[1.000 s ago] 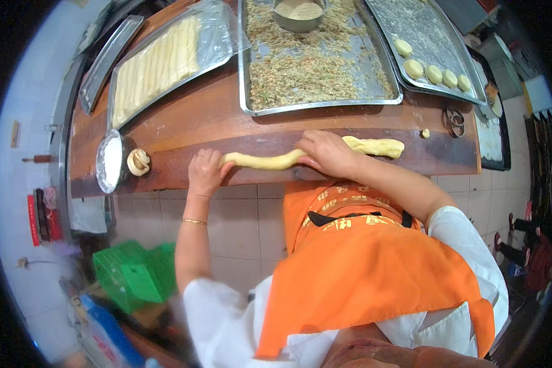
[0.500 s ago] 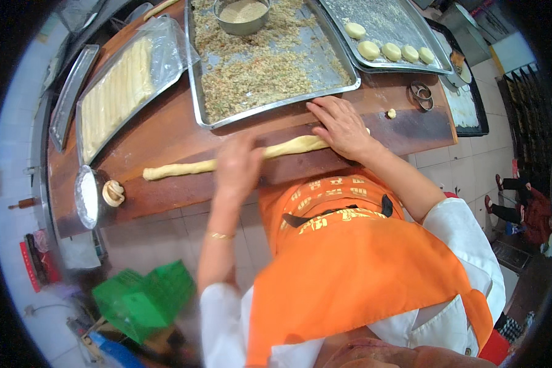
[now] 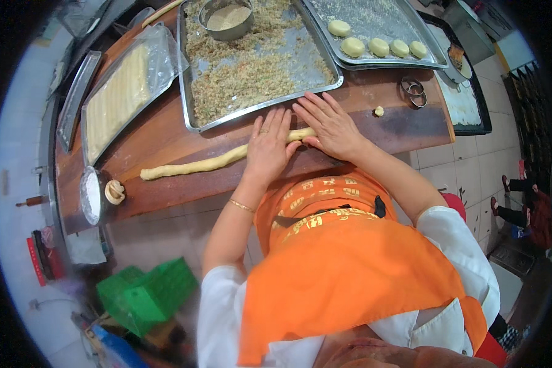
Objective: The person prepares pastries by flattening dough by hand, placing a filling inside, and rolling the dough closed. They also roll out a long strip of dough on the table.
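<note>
A long pale-yellow dough rope [image 3: 196,167] lies along the front of the wooden table. My left hand [image 3: 270,144] rests flat on its right part, fingers stretched toward the large tray. Close beside it, my right hand [image 3: 331,126] is spread flat over the rope's right end, which its palm hides. Both hands press on the dough without gripping it. Just beyond my fingertips is the rim of a metal tray [image 3: 270,109] spread with a crumbly filling [image 3: 239,80]. A small dough scrap [image 3: 379,111] lies to the right of my right hand.
A round tin [image 3: 229,24] stands in the filling. Dough strips [image 3: 119,92] under plastic lie on the left tray. Round dough pieces [image 3: 352,47] sit on the right tray. Ring cutters [image 3: 414,92] lie near the right edge; a bowl of white powder [image 3: 92,195] stands at the left.
My left hand has moved right along the rope, up beside my right hand, and now lies flat. My right hand stays over the right end with its fingers straighter.
</note>
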Demonstrator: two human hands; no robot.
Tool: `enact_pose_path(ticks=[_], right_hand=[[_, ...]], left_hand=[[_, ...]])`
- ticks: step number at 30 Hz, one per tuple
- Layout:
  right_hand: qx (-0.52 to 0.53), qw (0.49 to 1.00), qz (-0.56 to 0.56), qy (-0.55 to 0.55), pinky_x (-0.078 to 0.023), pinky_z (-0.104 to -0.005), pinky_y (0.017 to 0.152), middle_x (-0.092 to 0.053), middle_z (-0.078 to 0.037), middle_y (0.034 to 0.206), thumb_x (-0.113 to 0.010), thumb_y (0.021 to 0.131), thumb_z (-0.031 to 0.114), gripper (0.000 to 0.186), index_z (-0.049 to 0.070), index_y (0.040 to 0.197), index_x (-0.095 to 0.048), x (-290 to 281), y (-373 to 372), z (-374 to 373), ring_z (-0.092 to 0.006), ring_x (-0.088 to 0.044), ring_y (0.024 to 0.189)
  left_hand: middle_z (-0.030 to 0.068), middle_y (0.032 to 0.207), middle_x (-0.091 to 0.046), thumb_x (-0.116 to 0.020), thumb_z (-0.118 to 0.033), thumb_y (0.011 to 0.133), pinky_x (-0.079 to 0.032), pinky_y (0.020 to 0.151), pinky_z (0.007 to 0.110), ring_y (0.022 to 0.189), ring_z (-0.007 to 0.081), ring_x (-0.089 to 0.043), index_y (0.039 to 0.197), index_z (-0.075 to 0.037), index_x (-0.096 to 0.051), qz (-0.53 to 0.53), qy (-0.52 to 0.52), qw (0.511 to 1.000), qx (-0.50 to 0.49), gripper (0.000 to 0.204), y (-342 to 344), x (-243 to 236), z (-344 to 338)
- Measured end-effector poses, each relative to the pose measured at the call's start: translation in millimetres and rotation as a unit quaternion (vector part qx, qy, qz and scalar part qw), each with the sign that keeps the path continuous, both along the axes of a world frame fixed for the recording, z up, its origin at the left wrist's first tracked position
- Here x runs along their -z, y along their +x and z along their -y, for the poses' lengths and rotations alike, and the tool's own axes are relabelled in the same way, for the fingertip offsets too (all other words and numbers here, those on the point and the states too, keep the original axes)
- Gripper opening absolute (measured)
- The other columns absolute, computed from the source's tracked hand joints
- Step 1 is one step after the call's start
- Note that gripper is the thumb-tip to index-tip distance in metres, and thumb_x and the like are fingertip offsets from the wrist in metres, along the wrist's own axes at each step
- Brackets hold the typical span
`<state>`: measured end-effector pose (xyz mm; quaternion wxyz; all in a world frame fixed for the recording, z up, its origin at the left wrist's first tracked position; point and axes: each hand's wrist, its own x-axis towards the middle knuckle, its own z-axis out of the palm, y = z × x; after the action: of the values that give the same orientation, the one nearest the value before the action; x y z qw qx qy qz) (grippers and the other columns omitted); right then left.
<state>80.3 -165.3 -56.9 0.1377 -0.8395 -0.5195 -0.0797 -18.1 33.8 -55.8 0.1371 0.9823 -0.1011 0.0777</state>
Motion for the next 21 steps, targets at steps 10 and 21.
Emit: enact_pose_path(ticks=[10,21], right_hand=[[0.014,0.988,-0.113,0.105,-0.036,-0.048,0.112,-0.054,-0.013,0.137,-0.078,0.075,0.008,0.067,0.009,0.138,-0.054,-7,-26,69,-0.0321,-0.05,0.13],[0.082,0.895,-0.37,0.237,-0.052,-0.0404,0.083,-0.066,-0.014,0.105,-0.076,0.082,0.011,0.035,0.003,0.113,-0.062,2,-4,70,-0.0337,-0.065,0.096]], left_hand=[[0.0165,0.143,-0.052,-0.08,-0.017,0.08,-0.035,0.111,0.048,0.133,0.0331,-0.049,0.147,-0.005,-0.043,0.001,-0.068,0.997,0.045,0.077,-58,-2,22],[0.0195,0.103,-0.061,-0.077,-0.011,0.081,-0.048,0.083,0.046,0.097,0.0403,-0.06,0.11,-0.001,-0.06,-0.015,-0.187,0.982,0.009,0.035,16,1,78]])
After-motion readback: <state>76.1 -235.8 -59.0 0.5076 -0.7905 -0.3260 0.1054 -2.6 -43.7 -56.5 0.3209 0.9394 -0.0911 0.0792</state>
